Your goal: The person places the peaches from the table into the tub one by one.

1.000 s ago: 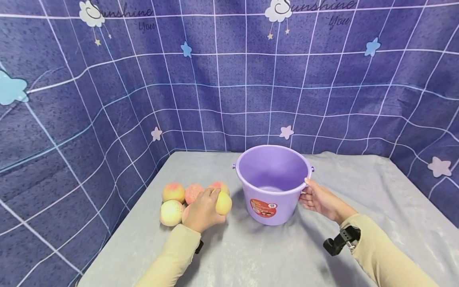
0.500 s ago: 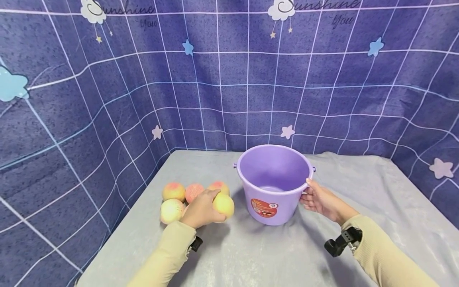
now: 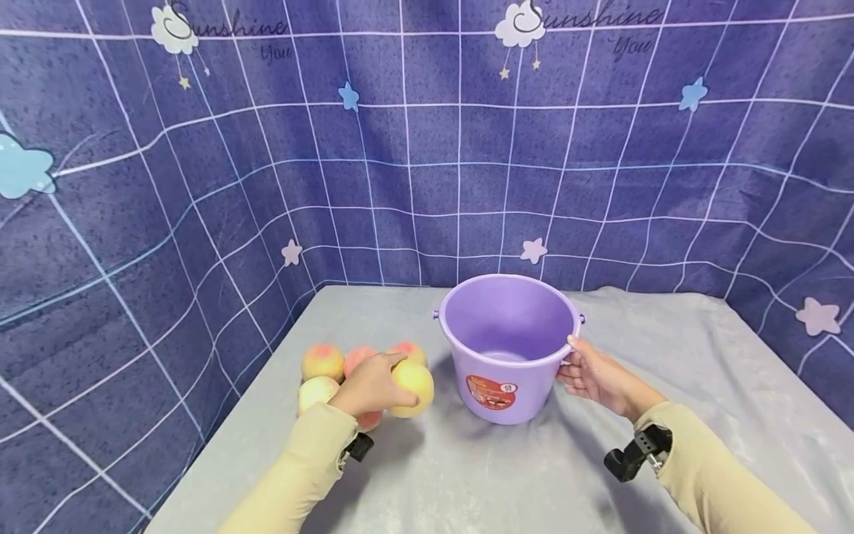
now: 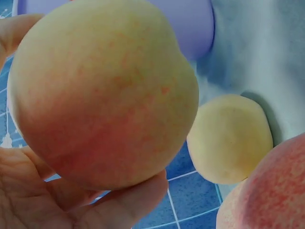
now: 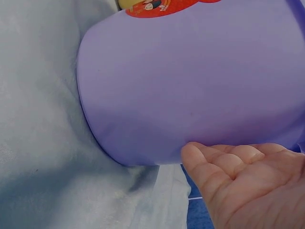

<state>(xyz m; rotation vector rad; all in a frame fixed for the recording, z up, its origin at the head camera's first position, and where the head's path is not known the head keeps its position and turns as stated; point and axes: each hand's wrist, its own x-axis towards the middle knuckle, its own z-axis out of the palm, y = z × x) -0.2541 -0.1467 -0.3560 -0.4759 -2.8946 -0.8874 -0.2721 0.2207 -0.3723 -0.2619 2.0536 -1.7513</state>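
Note:
In the head view, my left hand (image 3: 367,384) holds a yellow peach (image 3: 414,387) between thumb and fingers, a little left of a purple bucket (image 3: 531,391). The left wrist view shows a red blush on this peach (image 4: 105,95), with fingers beneath it. Several more yellow and red peaches (image 3: 323,362) lie grouped behind and beside the hand, some partly covered by it. The bucket stands upright with its mouth up. My right hand (image 3: 598,374) grips it at the right: the thumb is at the rim, and bent fingers touch the outer wall (image 5: 167,90).
A grey cloth (image 3: 480,475) covers the table. Behind it and at the sides hangs a blue curtain (image 3: 427,185) with grid lines and stars. A red label (image 3: 490,391) is on the bucket's front. Each wrist wears a black mount (image 3: 627,461).
The left hand has drawn slightly left and toward me with the peach, turning so more of the fruit shows. The right hand and bucket have stayed in place.

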